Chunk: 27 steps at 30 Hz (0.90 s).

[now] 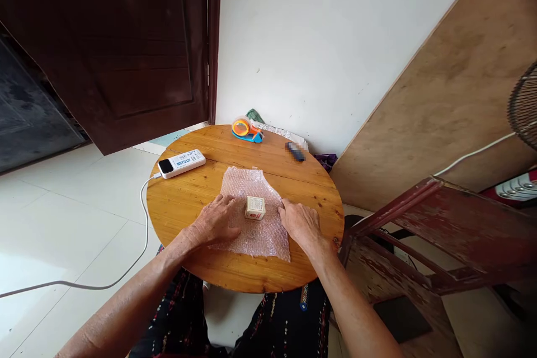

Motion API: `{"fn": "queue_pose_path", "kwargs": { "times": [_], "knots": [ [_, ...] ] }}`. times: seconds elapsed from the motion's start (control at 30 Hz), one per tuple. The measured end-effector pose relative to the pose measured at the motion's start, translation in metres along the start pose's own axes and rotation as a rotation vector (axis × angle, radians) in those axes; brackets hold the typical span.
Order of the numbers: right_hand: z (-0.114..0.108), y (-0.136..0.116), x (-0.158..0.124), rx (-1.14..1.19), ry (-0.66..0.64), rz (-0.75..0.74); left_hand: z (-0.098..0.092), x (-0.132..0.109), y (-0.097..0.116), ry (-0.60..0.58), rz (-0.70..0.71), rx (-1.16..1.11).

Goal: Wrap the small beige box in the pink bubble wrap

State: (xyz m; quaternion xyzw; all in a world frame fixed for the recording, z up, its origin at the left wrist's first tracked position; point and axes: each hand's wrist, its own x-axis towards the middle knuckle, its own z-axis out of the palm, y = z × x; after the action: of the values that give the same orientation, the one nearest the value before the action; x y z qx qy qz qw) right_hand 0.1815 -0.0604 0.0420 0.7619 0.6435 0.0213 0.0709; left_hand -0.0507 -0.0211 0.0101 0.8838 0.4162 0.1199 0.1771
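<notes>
A sheet of clear bubble wrap (264, 240) lies spread on the round wooden table (188, 196). On the middle of the sheet sits a small cream box (254, 208) with dark print and a red mark. My left hand (216, 219) rests on the sheet's left part, fingers stretched out and thumb apart, just left of the box without gripping it. At the sheet's right edge my right hand (300, 221) has its fingers curled together on the bubble wrap. A gap separates it from the box.
An orange and blue tape dispenser (247, 130) stands at the table's far edge. A blurred dark object (296, 151) lies right of it. At the left lies a white device (182, 164) with a cable (145, 235) hanging off the table. A wooden chair (419, 235) stands at right.
</notes>
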Motion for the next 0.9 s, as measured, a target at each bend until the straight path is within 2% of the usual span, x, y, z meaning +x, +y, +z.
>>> {"fn": "queue_pose_path", "kwargs": {
  "times": [0.1, 0.23, 0.33, 0.43, 0.5, 0.57, 0.7, 0.9],
  "knots": [
    [0.003, 0.001, -0.001, -0.053, 0.055, -0.032, -0.004, 0.004, 0.000, 0.038, 0.001, 0.009],
    [0.009, 0.004, 0.002, -0.103, 0.218, -0.087, -0.012, 0.020, -0.001, 0.122, 0.051, 0.022],
    [0.013, 0.005, 0.005, -0.134, 0.275, -0.200, -0.016, 0.038, -0.005, 0.101, 0.114, 0.022],
    [0.014, 0.002, 0.005, -0.132, 0.259, -0.324, -0.015, 0.053, -0.009, 0.045, 0.133, 0.026],
    [0.013, -0.002, 0.005, -0.127, 0.237, -0.353, -0.011, 0.059, -0.011, 0.018, 0.126, 0.037],
    [0.011, -0.006, 0.008, -0.119, 0.219, -0.316, -0.006, 0.062, -0.012, 0.019, 0.111, 0.053],
    [0.012, -0.009, 0.023, -0.073, 0.192, -0.145, 0.004, 0.063, -0.015, 0.084, 0.087, 0.068],
    [0.035, -0.002, 0.035, 0.031, 0.315, -0.039, 0.012, 0.061, -0.025, 0.146, 0.134, 0.038]
  ]
}}
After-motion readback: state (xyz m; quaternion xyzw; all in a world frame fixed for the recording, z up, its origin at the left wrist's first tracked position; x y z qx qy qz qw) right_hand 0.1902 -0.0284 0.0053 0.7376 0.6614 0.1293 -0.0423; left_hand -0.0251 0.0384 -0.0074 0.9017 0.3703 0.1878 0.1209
